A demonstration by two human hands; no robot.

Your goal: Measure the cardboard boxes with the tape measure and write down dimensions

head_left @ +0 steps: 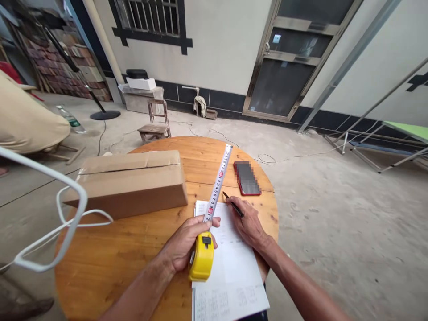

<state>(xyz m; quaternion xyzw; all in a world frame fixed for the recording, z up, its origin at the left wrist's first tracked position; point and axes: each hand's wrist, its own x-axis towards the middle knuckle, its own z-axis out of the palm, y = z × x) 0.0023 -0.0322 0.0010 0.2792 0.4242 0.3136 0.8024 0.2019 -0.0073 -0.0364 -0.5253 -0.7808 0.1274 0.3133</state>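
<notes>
My left hand (187, 240) is closed around a yellow tape measure (202, 258). Its printed blade (217, 180) runs out away from me across the round wooden table, with the tip near the far edge. In my right hand (249, 220) is a dark pen (237, 208), its tip pointing up and left beside the blade. Both hands are over sheets of paper (230, 267) with faint rows of writing or print, too blurred to read. Beyond my right hand lies a phone in a red case (247, 178).
A closed cardboard box (133, 183) sits on the left of the wooden table (100, 263). A white tubular frame (75, 223) overlaps the table's left edge. Past the table stand a small wooden chair (155, 125) and a fan base (105, 115). A person in beige clothing (26, 120) is at far left.
</notes>
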